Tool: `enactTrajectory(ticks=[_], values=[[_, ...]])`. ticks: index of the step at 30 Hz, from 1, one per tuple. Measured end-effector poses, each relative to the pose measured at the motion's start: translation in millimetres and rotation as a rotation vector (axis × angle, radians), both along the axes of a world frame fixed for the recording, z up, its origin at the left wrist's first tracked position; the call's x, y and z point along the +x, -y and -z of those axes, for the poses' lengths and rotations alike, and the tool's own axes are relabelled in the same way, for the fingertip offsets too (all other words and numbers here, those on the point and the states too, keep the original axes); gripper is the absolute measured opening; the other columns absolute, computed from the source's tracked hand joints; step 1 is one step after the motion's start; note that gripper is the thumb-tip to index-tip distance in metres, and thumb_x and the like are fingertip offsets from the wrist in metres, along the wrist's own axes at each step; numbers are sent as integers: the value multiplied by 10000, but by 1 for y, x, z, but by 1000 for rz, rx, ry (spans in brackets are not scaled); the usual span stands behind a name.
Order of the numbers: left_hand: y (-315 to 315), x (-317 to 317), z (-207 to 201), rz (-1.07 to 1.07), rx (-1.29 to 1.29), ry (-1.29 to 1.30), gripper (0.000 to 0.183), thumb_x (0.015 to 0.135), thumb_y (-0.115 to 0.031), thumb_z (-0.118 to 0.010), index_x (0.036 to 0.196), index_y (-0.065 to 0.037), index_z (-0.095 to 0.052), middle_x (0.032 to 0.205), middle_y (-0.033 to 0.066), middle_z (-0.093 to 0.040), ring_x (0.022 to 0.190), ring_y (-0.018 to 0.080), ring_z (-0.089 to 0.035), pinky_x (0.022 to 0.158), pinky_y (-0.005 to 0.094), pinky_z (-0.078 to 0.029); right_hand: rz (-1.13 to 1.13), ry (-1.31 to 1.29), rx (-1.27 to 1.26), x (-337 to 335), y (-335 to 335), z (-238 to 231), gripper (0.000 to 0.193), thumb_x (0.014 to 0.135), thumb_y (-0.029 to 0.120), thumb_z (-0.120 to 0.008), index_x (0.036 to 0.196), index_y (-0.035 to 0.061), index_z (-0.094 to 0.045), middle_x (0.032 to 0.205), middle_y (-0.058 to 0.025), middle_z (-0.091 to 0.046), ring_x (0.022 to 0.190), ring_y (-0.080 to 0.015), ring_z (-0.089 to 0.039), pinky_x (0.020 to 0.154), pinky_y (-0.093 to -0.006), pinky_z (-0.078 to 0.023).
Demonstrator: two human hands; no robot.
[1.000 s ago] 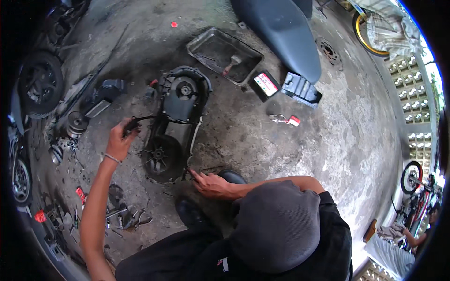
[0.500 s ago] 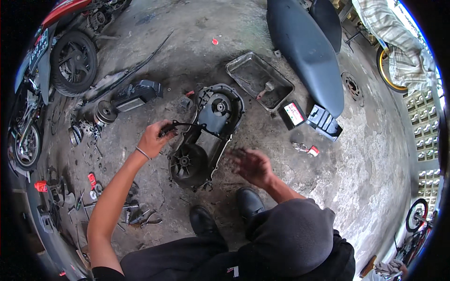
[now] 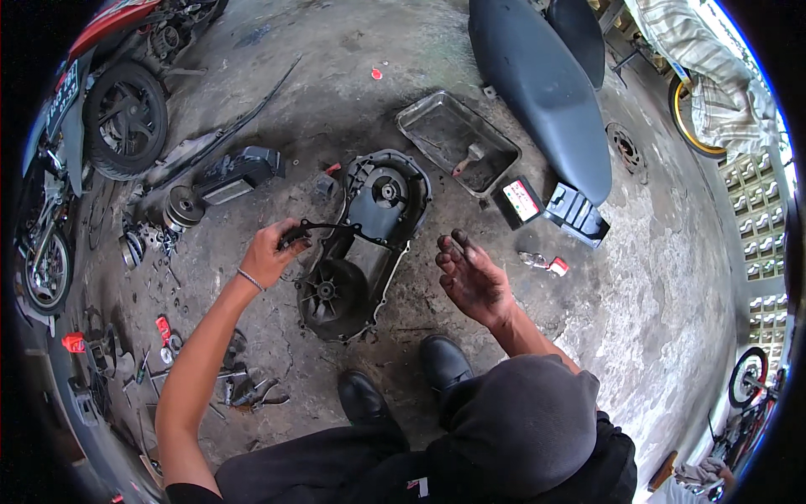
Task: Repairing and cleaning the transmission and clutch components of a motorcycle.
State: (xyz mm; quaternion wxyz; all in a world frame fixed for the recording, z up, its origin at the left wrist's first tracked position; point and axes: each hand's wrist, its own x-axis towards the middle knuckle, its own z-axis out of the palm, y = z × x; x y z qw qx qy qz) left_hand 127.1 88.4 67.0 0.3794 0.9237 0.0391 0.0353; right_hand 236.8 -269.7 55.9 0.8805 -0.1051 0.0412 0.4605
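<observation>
My left hand [image 3: 270, 254] has its fingers curled shut around one end of a thin black gasket [image 3: 329, 227], a bent strip that runs from my grip rightward to the rim of the black engine cover [image 3: 363, 244]; the arm reaches out long and nearly straight from the lower left, a thin bracelet on the wrist. My right hand [image 3: 470, 277] hangs above the floor just right of the cover, palm turned up, its grimy fingers [image 3: 449, 252] spread loosely and holding nothing, the forearm bent back toward my body. The engine cover lies flat on the concrete floor [image 3: 353, 101] between my two hands, its round fan housing toward me and my two black shoes [image 3: 403, 382] just below it. Beyond the cover sits a rectangular metal tray [image 3: 420, 122], tilted on the diagonal, with a small tool lying in it. Right of the tray, near the long black scooter seat [image 3: 537, 92], is a small flat box with a red and white label [image 3: 522, 200], beside a black plastic part [image 3: 575, 214]. A little red and white packet [image 3: 550, 265] lies on the floor right of my open hand. Off to my left are a black casing [image 3: 239, 172], a round pulley [image 3: 183, 206], loose tools, small red tags [image 3: 164, 328] and a scooter's rear wheel [image 3: 126, 118].
</observation>
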Motion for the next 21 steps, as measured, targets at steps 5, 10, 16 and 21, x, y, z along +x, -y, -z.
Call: enactTrajectory(ticks=[5, 10, 16, 21], values=[[-4, -11, 1, -68, 21, -43, 304, 825, -113, -667, 1097, 21, -641, 903, 84, -699, 715, 182, -584, 682, 304, -464, 17, 149, -232, -2, -4, 9, 324, 897, 36, -607, 1215, 77, -556, 1121, -84, -626, 912, -181, -597, 728, -264, -485], [3, 2, -4, -31, 90, -11, 366, 840, -164, -682, 1144, 33, -629, 894, 80, -699, 697, 172, -565, 661, 300, -454, -80, 605, -565, -24, -2, 29, 333, 913, 62, -593, 1236, 56, -515, 991, -91, -661, 798, -185, -611, 693, -281, -499], [7, 2, -20, -53, 54, 47, 389, 845, -208, -706, 1132, 43, -628, 872, 82, -703, 650, 165, -556, 630, 300, -450, -551, 1289, -811, -55, -10, 58, 460, 904, 148, -612, 1320, 45, -448, 903, -132, -664, 738, -261, -624, 660, -320, -507], [0, -4, -10, -59, 2, -18, 376, 846, -200, -706, 1125, 42, -631, 879, 78, -706, 643, 162, -558, 629, 299, -453, -690, 1753, -976, -85, -17, 79, 556, 887, 222, -626, 1372, 54, -410, 920, -162, -659, 753, -320, -633, 652, -363, -508]])
